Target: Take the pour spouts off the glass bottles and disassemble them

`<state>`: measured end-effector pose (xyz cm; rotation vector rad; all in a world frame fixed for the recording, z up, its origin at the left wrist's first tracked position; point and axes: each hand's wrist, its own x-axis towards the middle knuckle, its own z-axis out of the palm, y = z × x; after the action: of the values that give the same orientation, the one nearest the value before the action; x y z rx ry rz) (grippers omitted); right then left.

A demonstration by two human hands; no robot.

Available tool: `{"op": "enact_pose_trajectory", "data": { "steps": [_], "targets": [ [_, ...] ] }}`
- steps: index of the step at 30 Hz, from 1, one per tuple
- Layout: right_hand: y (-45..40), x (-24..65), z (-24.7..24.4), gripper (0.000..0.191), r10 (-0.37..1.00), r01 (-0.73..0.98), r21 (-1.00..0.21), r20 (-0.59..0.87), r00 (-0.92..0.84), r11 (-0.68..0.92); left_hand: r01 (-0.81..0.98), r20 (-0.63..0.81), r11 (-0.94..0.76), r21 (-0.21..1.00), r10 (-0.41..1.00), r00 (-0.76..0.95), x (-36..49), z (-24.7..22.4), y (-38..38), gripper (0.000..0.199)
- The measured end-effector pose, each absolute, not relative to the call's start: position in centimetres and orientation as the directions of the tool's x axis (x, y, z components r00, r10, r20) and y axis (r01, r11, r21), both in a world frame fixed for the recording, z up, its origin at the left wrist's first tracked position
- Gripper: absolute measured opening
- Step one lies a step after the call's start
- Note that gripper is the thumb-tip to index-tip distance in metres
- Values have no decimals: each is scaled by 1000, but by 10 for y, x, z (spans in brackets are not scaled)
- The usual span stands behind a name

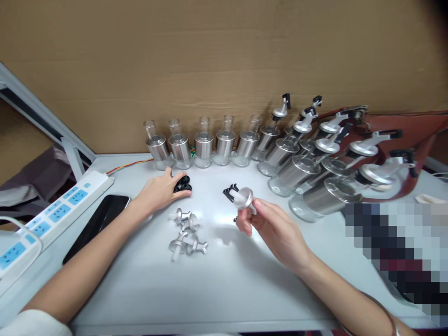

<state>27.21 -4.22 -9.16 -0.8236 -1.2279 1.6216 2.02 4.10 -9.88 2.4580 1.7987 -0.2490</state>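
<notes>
My left hand (163, 189) reaches to a small pile of black rubber rings (183, 186), thumb and fingers apart around its near side. Whether it grips one of the rings cannot be made out. Between the thumb and fingers of my right hand (271, 226) is a silver pourer spout (243, 198), its pale tube pointing up and left. Behind that tube lie small black levers (230, 191). Several more silver spouts (189, 233) are scattered on the grey table (217, 294), nearer to me than the black rings.
Several steel-sleeved glass bottles (204, 144) without spouts stand along the cardboard wall (210, 56). Bottles with pourers (303, 170) crowd the right, before a reddish-brown bag (395, 135). A black phone (96, 228) and white power strip (52, 224) lie left.
</notes>
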Motion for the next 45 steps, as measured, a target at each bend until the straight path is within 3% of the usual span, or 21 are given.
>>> {"op": "enact_pose_trajectory", "data": {
  "steps": [8,12,17,19,21,24,31,35,38,41,45],
  "targets": [
    [-42,273,-93,37,940,-152,-988,41,-339,-12,908,-176,-418,-39,897,406,23,-97,40,52],
    [-42,273,-91,29,948,62,-993,76,-309,100,914,-176,-401,-64,906,385,26,-96,38,60],
    [-47,267,-90,17,911,369,-909,28,-412,195,955,-131,-255,-151,963,236,28,-75,28,75],
    [-50,264,-94,17,910,486,-850,-18,-414,205,972,-122,-213,-102,972,200,27,-63,19,74],
    [-53,260,-100,15,905,593,-778,-79,-418,206,967,-195,-250,50,947,255,26,-53,7,80],
    [-58,256,-107,9,891,700,-684,-168,-422,203,900,-369,-354,256,824,429,30,-50,-12,107],
    [-65,254,-100,22,801,641,-672,-117,-586,371,908,-562,-379,179,718,411,60,-60,-27,120],
    [-66,255,-98,28,731,578,-667,-74,-679,470,885,-549,-420,200,700,457,63,-62,-27,112],
    [-65,256,-98,30,692,522,-669,-16,-721,529,866,-534,-468,174,694,483,62,-61,-28,88],
    [-64,256,-97,24,706,586,-603,-54,-706,540,871,-532,-478,114,711,460,63,-58,-29,68],
    [-61,257,-95,14,697,623,-572,-119,-707,534,885,-552,-460,73,720,420,64,-52,-30,59]
  ]
}}
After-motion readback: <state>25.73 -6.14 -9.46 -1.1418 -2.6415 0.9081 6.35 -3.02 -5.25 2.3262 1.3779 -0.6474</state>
